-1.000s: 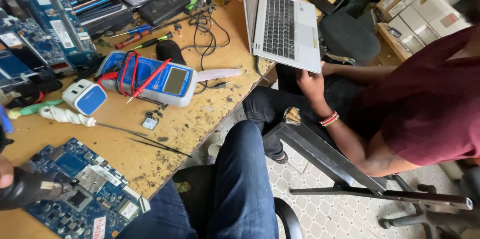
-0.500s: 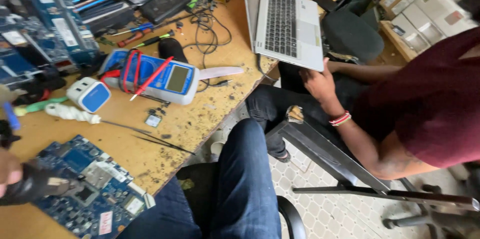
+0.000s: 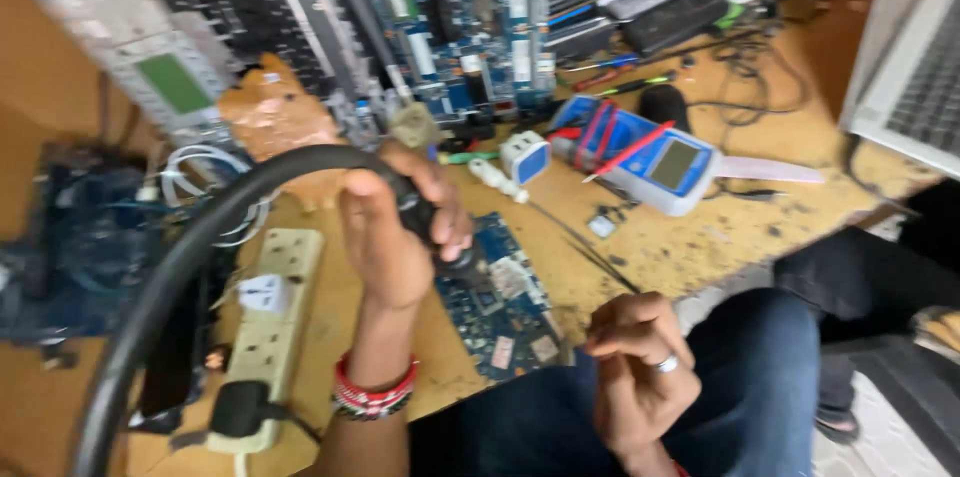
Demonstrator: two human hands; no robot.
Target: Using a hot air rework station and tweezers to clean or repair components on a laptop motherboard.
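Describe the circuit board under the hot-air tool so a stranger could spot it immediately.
On the scarred wooden workbench, find the left hand gripping a black hose-fed handpiece. Directly beneath its tip lies a blue circuit board, flat at the bench's near edge. Unlike the boards stacked upright at the back, it lies alone.

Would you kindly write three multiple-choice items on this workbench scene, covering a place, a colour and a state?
1. Where does the blue circuit board lie?
A. on the laptop
B. on the wooden bench, under the tool tip
C. on the floor

2. What colour is the power strip?
A. cream
B. red
C. black

3. What is the left hand doing?
A. resting open
B. holding a phone
C. gripping a black hosed tool

Answers: B, the board sits at the bench edge; A, its casing is pale; C, fingers wrap the handle.
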